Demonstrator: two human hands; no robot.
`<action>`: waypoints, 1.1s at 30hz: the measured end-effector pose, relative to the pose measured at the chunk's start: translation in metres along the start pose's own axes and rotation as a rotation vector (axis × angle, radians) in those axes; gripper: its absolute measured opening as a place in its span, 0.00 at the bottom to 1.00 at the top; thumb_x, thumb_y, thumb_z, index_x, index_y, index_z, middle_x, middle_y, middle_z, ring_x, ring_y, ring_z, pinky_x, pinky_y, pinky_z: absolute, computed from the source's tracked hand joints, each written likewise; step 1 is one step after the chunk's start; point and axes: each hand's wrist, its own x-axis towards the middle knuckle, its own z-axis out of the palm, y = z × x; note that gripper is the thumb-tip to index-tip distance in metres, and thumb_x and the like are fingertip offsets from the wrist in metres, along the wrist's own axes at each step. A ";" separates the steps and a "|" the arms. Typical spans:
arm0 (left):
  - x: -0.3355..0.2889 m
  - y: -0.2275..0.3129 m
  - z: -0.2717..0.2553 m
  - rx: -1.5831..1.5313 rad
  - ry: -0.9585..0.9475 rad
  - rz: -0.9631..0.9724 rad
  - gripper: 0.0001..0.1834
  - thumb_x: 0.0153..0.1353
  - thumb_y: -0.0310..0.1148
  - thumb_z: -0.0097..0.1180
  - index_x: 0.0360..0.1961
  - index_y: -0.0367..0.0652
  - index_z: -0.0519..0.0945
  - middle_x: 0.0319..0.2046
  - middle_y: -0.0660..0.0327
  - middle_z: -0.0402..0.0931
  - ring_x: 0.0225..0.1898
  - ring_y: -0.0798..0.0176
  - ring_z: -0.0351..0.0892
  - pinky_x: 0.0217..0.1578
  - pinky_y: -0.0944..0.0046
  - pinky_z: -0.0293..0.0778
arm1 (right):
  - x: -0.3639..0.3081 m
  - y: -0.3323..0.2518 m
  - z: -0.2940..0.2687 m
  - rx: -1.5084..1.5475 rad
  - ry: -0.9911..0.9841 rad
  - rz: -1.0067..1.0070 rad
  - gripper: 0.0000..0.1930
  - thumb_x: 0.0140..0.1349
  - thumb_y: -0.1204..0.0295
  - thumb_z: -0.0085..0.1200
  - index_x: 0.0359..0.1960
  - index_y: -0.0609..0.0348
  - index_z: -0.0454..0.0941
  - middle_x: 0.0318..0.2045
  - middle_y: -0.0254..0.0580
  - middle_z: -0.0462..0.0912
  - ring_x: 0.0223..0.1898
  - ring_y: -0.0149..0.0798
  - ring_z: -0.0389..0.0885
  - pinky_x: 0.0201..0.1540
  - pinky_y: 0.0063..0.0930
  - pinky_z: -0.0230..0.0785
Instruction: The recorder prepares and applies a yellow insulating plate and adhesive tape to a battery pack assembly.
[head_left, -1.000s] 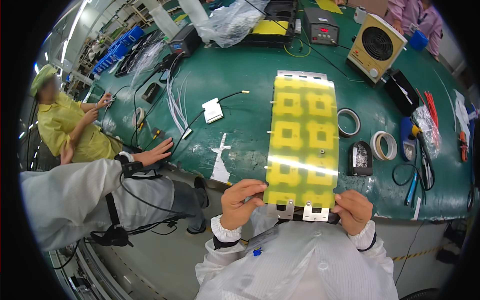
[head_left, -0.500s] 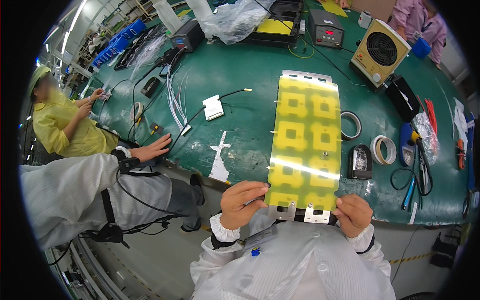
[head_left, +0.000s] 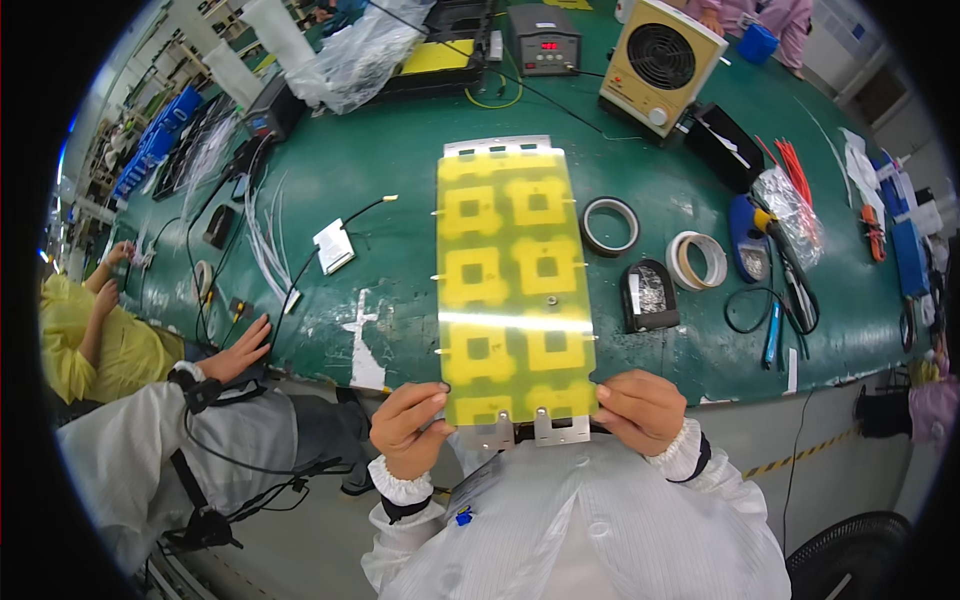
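A long, translucent yellow sheet assembly with square cut-outs and small metal tabs along its sides is held between my hands. Silver metal plates with notches stick out at its far end and its near end. My left hand pinches the near left corner between thumb and fingers. At the opposite corner, my right hand grips the right edge the same way. The sheet reaches out over the green table, its near end close to my body. A bright streak of light reflects across its surface.
Right of the sheet on the green table are a black tape roll, a black box of small parts, pale tape rolls and a soldering iron holder. A fan unit stands behind. A co-worker's hand rests at left.
My view has swung right, so the sheet and table things appear farther left. Both hands keep hold of the sheet's near corners.
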 end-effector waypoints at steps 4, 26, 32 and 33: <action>-0.005 -0.003 0.002 -0.039 0.025 -0.018 0.22 0.51 0.30 0.72 0.47 0.37 0.83 0.41 0.48 0.81 0.37 0.56 0.81 0.38 0.64 0.76 | -0.003 -0.001 0.001 0.026 0.026 0.023 0.23 0.50 0.79 0.68 0.49 0.68 0.78 0.34 0.48 0.82 0.28 0.44 0.81 0.30 0.32 0.73; 0.000 -0.001 -0.002 0.013 -0.001 -0.116 0.23 0.48 0.38 0.74 0.41 0.35 0.83 0.37 0.51 0.82 0.35 0.57 0.81 0.38 0.64 0.76 | 0.002 0.000 -0.003 0.060 0.018 0.091 0.21 0.50 0.76 0.69 0.47 0.67 0.79 0.32 0.47 0.83 0.29 0.47 0.81 0.31 0.34 0.74; -0.004 -0.001 -0.001 -0.070 0.041 -0.153 0.22 0.45 0.33 0.75 0.42 0.36 0.84 0.37 0.51 0.82 0.35 0.59 0.81 0.37 0.66 0.76 | 0.001 0.000 0.000 0.059 0.045 0.075 0.20 0.50 0.75 0.70 0.44 0.68 0.80 0.31 0.47 0.83 0.29 0.46 0.81 0.30 0.33 0.74; -0.005 -0.002 -0.001 -0.090 0.051 -0.173 0.22 0.45 0.33 0.76 0.42 0.36 0.84 0.36 0.51 0.82 0.35 0.59 0.81 0.37 0.66 0.76 | 0.001 0.001 -0.001 0.064 0.040 0.082 0.19 0.50 0.75 0.70 0.44 0.68 0.80 0.31 0.47 0.82 0.28 0.45 0.81 0.30 0.32 0.74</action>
